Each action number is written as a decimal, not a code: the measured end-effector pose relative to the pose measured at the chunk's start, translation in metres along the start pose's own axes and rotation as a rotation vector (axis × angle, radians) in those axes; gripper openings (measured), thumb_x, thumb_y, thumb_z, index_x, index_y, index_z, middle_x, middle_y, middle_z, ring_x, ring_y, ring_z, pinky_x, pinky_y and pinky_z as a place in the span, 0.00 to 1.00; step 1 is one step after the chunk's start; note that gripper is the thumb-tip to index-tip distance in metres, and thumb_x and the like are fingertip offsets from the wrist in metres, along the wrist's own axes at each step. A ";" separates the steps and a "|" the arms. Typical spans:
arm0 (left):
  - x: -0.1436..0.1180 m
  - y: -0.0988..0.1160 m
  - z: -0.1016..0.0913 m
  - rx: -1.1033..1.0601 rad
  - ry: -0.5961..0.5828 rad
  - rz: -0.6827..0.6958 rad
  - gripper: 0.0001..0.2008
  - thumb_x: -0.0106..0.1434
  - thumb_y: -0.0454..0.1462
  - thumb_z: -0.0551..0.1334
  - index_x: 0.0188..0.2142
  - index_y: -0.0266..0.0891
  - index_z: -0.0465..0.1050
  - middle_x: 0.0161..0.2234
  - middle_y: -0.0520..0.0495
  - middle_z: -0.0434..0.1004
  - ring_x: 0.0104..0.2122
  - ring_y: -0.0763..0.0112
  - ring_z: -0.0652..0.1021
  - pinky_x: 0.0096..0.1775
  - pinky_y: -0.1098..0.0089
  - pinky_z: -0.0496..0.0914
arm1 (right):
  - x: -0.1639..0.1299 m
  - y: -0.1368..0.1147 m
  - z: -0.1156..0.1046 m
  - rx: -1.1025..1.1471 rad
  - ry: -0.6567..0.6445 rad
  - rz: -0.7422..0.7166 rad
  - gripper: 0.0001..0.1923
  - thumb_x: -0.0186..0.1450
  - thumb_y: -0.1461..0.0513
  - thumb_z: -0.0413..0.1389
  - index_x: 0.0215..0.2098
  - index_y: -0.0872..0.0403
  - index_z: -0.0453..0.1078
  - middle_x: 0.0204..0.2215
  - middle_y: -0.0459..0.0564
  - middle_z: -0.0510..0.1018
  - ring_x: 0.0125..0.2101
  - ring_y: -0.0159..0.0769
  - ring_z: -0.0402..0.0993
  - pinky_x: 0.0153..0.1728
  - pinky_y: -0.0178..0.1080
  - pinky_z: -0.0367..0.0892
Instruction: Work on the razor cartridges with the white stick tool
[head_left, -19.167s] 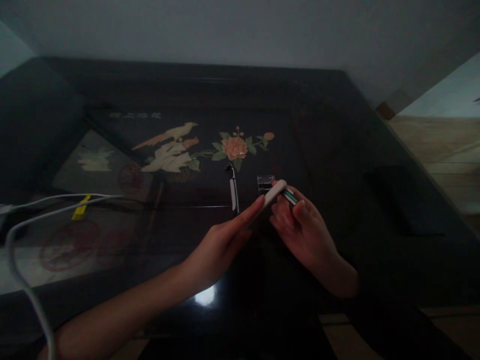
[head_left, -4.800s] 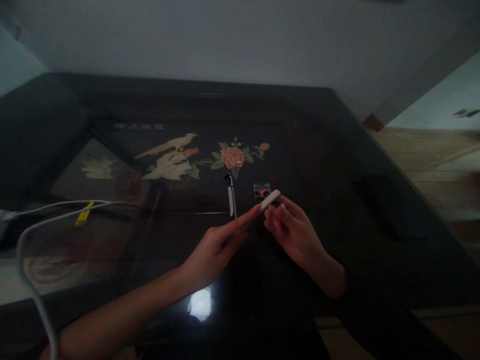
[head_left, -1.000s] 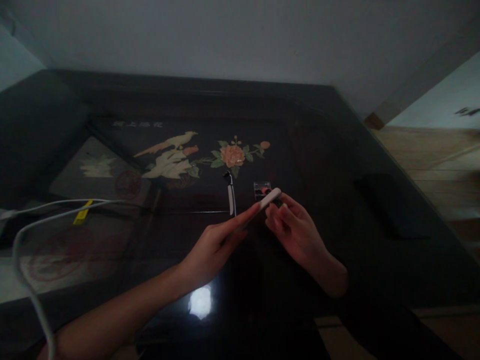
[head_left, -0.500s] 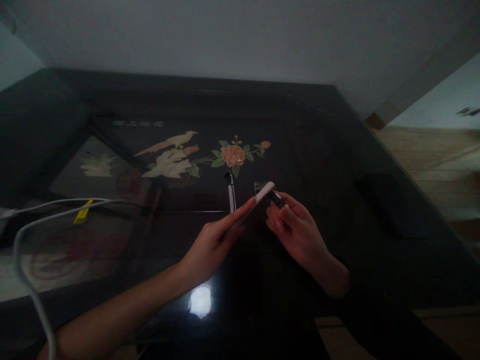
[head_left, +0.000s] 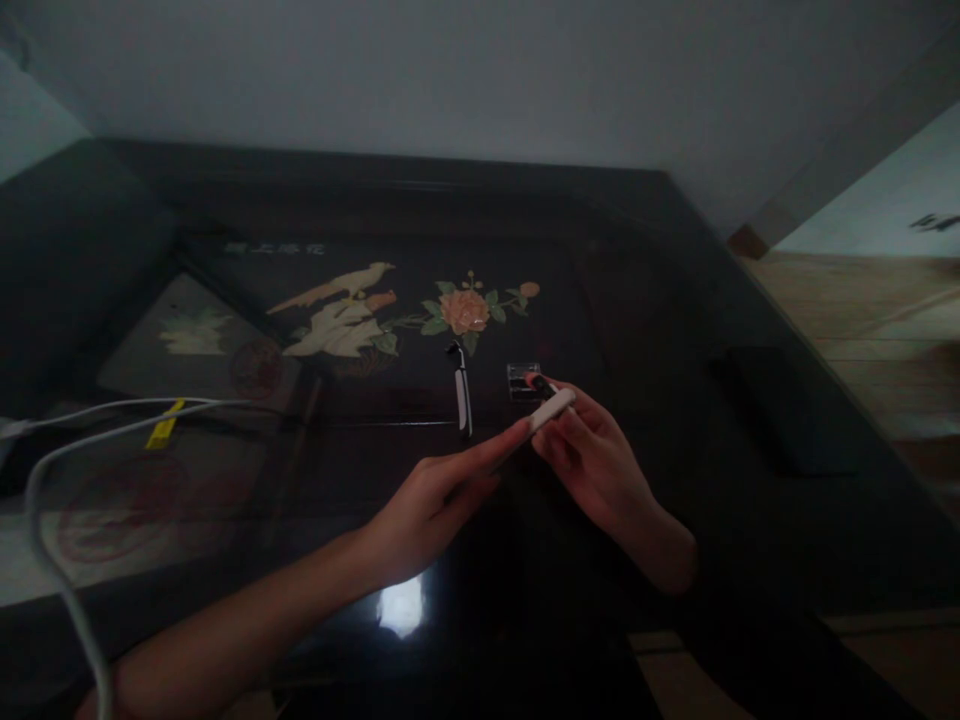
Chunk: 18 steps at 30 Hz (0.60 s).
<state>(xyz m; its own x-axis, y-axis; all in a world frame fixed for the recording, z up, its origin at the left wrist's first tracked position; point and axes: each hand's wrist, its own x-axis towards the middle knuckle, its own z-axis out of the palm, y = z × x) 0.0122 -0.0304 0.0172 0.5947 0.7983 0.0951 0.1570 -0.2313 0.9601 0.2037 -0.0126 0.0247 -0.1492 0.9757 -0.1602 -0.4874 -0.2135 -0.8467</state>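
My left hand point(head_left: 442, 495) is closed on a slim white bar with a rounded end point(head_left: 553, 405), which points up and to the right. My right hand point(head_left: 592, 450) pinches a small black piece point(head_left: 541, 385) close behind the bar's tip; fingers partly hide it, and I cannot tell whether the two touch. Just beyond the fingers lies a small clear plastic case point(head_left: 523, 379) on the dark table point(head_left: 390, 210). A white-and-black razor handle point(head_left: 463, 395), with a thin bent black neck, rests left of the case.
White cables point(head_left: 52, 500) with a yellow tag point(head_left: 165, 424) run along the left side. A dark flat rectangular object point(head_left: 784, 410) lies at the right of the table. Bird and flower artwork point(head_left: 465, 310) decorates the glossy top, and a pale wall point(head_left: 420, 80) stands behind.
The white bar in my left hand has shifted right and down, uncovering the clear case and the lower razor handle. The black piece in my right hand has moved slightly left and up.
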 end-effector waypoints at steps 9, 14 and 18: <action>0.003 -0.002 -0.003 0.019 0.080 -0.036 0.25 0.70 0.34 0.54 0.66 0.49 0.58 0.63 0.51 0.64 0.60 0.64 0.70 0.61 0.64 0.64 | 0.001 0.000 0.000 0.035 -0.027 0.013 0.17 0.54 0.53 0.68 0.39 0.51 0.77 0.16 0.37 0.62 0.17 0.24 0.48 0.20 0.34 0.46; 0.004 -0.001 -0.005 0.028 0.125 -0.060 0.25 0.71 0.35 0.53 0.66 0.48 0.57 0.64 0.52 0.63 0.62 0.65 0.68 0.63 0.63 0.61 | 0.000 0.001 -0.001 0.050 -0.045 0.010 0.16 0.54 0.54 0.68 0.37 0.51 0.75 0.16 0.37 0.63 0.18 0.24 0.49 0.20 0.34 0.45; 0.004 -0.002 -0.006 0.039 0.144 -0.068 0.25 0.71 0.36 0.53 0.66 0.48 0.57 0.64 0.53 0.63 0.62 0.64 0.67 0.63 0.62 0.61 | 0.000 0.002 -0.003 0.045 -0.046 0.017 0.17 0.55 0.53 0.68 0.39 0.51 0.74 0.16 0.37 0.63 0.18 0.24 0.50 0.20 0.33 0.47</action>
<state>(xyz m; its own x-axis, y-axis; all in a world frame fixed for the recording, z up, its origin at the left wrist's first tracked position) 0.0099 -0.0235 0.0176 0.4630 0.8836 0.0695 0.2253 -0.1932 0.9549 0.2052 -0.0131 0.0215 -0.1970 0.9689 -0.1496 -0.5221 -0.2328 -0.8205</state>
